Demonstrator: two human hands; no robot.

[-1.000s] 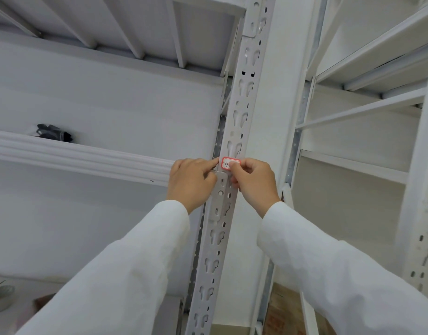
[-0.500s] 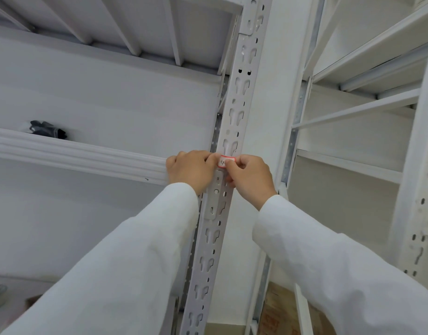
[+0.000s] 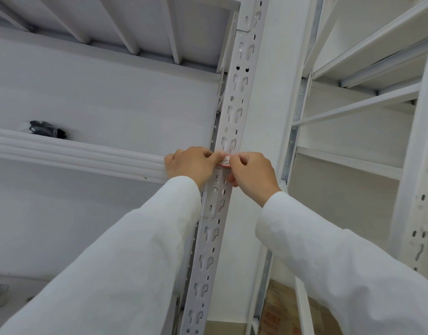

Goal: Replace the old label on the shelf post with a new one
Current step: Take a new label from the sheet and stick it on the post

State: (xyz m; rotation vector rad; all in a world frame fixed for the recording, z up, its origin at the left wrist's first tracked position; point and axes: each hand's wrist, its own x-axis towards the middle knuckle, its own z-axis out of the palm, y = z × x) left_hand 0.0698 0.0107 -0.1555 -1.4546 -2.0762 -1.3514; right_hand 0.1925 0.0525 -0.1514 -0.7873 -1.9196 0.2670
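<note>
Since the earlier frame we note the hands closing in over the label [image 3: 224, 161], now half covered, at the post's [image 3: 234, 112] shelf-beam height. Left hand [image 3: 190, 164] and right hand [image 3: 253, 176] each curl fingertips onto its ends, pinching or pressing it; we cannot tell which. We judge it thin, light, easily creased: take it by the edges.

Count, head view: one label [image 3: 224, 162], red-bordered; one slotted shelf post [image 3: 209, 235] carrying it; two hands, left hand [image 3: 188, 163] and right hand [image 3: 253, 176]; two white sleeves [image 3: 126, 262]. One dark bundle [image 3: 47, 129] on the left shelf; one brown carton [image 3: 283, 313] at floor level.
</note>
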